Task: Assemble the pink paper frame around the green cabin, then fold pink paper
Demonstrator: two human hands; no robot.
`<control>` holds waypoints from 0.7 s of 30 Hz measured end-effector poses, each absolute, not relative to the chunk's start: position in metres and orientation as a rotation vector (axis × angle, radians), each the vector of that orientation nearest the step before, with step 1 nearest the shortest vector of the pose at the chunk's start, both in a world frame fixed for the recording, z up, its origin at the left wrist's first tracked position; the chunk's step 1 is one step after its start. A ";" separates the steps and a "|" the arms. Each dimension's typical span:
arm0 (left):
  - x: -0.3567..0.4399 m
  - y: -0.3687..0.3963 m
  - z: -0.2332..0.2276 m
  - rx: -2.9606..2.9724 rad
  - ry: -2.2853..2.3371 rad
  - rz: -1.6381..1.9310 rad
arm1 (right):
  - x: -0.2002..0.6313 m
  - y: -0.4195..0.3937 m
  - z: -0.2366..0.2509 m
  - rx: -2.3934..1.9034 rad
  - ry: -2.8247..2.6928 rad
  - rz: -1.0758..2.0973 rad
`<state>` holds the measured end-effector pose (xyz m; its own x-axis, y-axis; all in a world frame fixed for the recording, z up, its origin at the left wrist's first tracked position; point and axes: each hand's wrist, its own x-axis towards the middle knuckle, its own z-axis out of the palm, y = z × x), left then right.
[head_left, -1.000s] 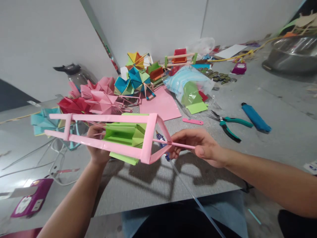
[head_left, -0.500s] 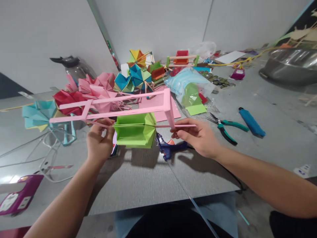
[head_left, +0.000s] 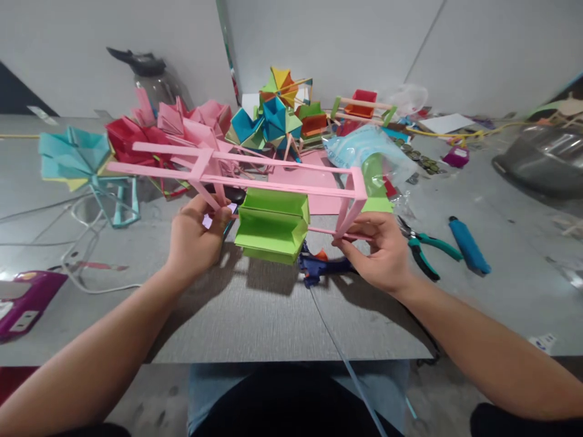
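Note:
A pink paper frame (head_left: 282, 187) with long parallel rails hangs above the table between my hands. A green folded-paper wheel (head_left: 272, 227) sits on a thin pink rod (head_left: 322, 230) that runs across the frame's legs. My left hand (head_left: 198, 233) pinches the frame's left leg near the rod's end. At the other side, my right hand (head_left: 376, 247) has thumb and fingers closed on the rod where it passes the right leg. Below the wheel lies a dark blue glue gun (head_left: 319, 267) with a clear glue stick (head_left: 346, 358) trailing toward me.
Green-handled pliers (head_left: 428, 249) and a blue cylindrical tool (head_left: 469, 244) lie to the right. Behind are several folded-paper wheels (head_left: 276, 121), a plastic bag (head_left: 359, 145) and a metal bowl (head_left: 542, 158). A purple power strip (head_left: 31, 300) and white cable are at left.
My view has shifted, so the table's things appear farther right. The green wheel has turned on its rod, showing a different fold. Both hands keep hold of the pink frame.

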<state>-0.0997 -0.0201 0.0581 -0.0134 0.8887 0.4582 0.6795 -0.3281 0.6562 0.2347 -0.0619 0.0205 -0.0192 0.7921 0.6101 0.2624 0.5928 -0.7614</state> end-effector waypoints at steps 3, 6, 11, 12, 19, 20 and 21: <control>-0.100 -0.021 0.056 2.062 1.670 1.219 | 0.235 -0.063 0.020 -0.911 -1.573 0.519; -0.100 -0.020 0.052 2.082 1.650 1.222 | 0.237 -0.063 0.020 -0.919 -1.549 0.509; -0.100 -0.019 0.050 2.096 1.642 1.227 | 0.243 -0.060 0.016 -0.972 -1.557 0.418; -0.100 -0.019 0.051 2.094 1.639 1.218 | 0.245 -0.060 0.016 -0.981 -1.580 0.400; -0.099 -0.020 0.054 2.097 1.607 1.214 | 0.249 -0.060 0.019 -1.048 -1.667 0.370; -0.099 -0.020 0.054 2.103 1.605 1.213 | 0.248 -0.060 0.019 -1.044 -1.662 0.371; -0.099 -0.020 0.054 2.105 1.602 1.214 | 0.248 -0.060 0.020 -1.039 -1.658 0.373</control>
<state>-0.0986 -0.0204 0.0535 0.0586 0.8811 0.4693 0.6902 -0.3754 0.6187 0.2479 -0.0601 0.0197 -0.0257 0.7827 0.6219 0.4405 0.5673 -0.6958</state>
